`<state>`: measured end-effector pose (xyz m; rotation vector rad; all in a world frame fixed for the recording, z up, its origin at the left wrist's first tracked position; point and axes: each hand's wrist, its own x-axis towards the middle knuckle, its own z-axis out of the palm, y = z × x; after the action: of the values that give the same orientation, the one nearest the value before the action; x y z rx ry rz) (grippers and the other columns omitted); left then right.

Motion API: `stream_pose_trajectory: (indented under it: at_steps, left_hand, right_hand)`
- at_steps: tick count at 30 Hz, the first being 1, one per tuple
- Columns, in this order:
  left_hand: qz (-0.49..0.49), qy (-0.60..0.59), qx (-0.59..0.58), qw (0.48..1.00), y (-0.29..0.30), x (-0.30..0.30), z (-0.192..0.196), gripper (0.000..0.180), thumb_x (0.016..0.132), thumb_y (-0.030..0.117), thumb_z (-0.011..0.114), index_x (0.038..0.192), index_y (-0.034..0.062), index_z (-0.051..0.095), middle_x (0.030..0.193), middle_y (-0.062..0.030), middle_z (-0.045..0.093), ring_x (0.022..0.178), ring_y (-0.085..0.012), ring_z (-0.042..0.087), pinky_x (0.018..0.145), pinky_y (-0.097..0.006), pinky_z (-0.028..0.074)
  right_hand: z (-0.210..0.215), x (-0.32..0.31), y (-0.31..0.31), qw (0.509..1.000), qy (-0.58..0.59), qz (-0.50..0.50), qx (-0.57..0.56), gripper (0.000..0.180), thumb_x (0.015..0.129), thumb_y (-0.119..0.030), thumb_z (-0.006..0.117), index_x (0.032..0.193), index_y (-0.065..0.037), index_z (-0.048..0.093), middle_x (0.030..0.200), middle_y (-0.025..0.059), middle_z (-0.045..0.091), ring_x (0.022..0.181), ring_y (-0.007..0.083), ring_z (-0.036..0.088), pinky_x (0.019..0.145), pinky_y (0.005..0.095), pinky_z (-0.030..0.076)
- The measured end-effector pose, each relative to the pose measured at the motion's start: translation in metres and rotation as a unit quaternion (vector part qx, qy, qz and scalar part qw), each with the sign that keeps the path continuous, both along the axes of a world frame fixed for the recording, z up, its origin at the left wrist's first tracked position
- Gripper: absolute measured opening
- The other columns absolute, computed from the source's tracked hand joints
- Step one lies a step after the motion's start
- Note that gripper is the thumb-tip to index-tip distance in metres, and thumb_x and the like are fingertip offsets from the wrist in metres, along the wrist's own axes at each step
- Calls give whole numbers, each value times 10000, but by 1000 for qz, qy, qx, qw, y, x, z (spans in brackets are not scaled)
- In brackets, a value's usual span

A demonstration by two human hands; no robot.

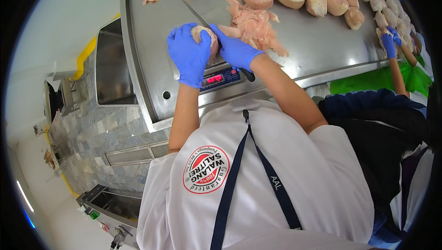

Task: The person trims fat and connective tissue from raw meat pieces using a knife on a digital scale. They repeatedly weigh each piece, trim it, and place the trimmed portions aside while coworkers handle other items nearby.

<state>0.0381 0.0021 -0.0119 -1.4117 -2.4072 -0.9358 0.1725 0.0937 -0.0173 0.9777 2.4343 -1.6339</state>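
One dark-blue, red-lit scale panel (223, 79) nearest. At its 12 o'clock: pale-pink rounded meat piece (214, 44), axis partly hidden, blue-gloved left hand's (188, 53) fingers curled round it. Blue-gloved right hand (237, 51): fingers wrapped on black-handled steel knife (195, 12), axis 5-to-11 o'clock, tip at 11. Thin pink trimmings (253, 27) at meat's 2 o'clock; rounded pink lumps (316, 1) farther.

Glossy metal gleams across the table (322, 47); smooth, rubbery gloves (186, 57), matt cloth shirt (294, 172), smooth metal knife blade (195, 12)!

One knife (196, 13), one held meat piece (214, 48), two digital scales (222, 79), one lanyard (234, 178)
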Motion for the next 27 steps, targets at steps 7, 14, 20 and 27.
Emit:
stream_pose_trajectory:
  at_steps: [7,14,20,27]
  left_hand:
    - [14,-16,18,1000,-3,-24,-16,395,924,321,658,1159,6,696,1114,-187,695,1109,-371,619,1009,-454,455]
    - [-143,-64,-110,982,-39,-42,7,829,764,437,824,1391,-21,531,1364,-254,552,1264,-398,529,1096,-472,400]
    - [-162,-69,-188,966,-24,-27,27,1050,637,469,897,1450,-14,441,1392,-248,523,1306,-419,478,1109,-488,384]
    - [-149,-109,-206,961,-14,-32,16,1031,612,427,922,1415,-25,460,1352,-247,548,1251,-404,537,1047,-467,448]
  right_hand:
    - [5,12,1,997,9,-30,-68,768,949,-70,447,1627,-241,130,1002,233,670,616,274,640,563,380,544]
    - [-7,38,3,978,-6,-38,205,729,976,-123,516,1605,-330,210,1119,214,680,835,375,687,750,484,550]
    - [-34,40,-18,901,285,-197,260,601,988,-155,576,1553,-230,386,1091,190,677,951,366,668,830,443,532]
    - [-16,50,-66,943,202,-176,197,470,1000,-274,591,1457,-176,537,1102,204,670,966,388,662,833,433,532]
